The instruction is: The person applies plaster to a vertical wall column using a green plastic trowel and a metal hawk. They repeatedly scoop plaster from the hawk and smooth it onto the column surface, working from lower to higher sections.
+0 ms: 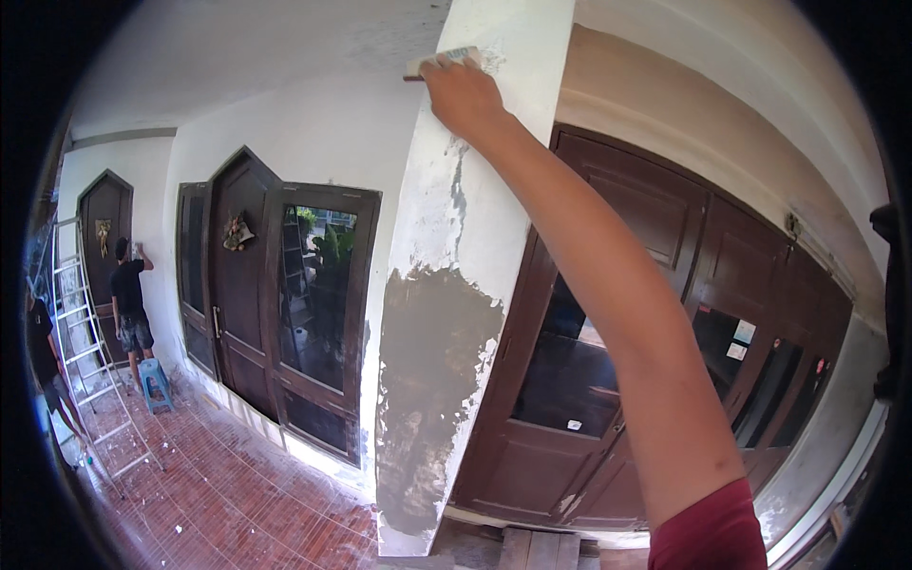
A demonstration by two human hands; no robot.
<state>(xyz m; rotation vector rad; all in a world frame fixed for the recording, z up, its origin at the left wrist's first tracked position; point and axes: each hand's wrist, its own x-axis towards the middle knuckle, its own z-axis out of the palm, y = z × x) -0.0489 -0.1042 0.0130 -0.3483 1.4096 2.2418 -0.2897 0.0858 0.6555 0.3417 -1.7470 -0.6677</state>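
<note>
High on a white pillar [489,171], my right hand [465,95] reaches up with the arm stretched out. Its fingers are closed over a sanding block [461,54], a flat piece with pale printed sandpaper backing and a brown edge at the left. The block lies against the pillar's upper face. Below it the paint is cracked and flaking along a vertical line [458,195]. Farther down, a large bare grey patch [437,361] has ragged paint edges. My left hand is out of view.
Dark wooden doors [608,475] stand right of the pillar, and a glazed door and window [318,285] left. A person [128,294] works at the far wall beside a blue stool [155,385]. A ladder [90,332] stands near another person [43,332]. Paint flakes litter the red tiled floor [228,475].
</note>
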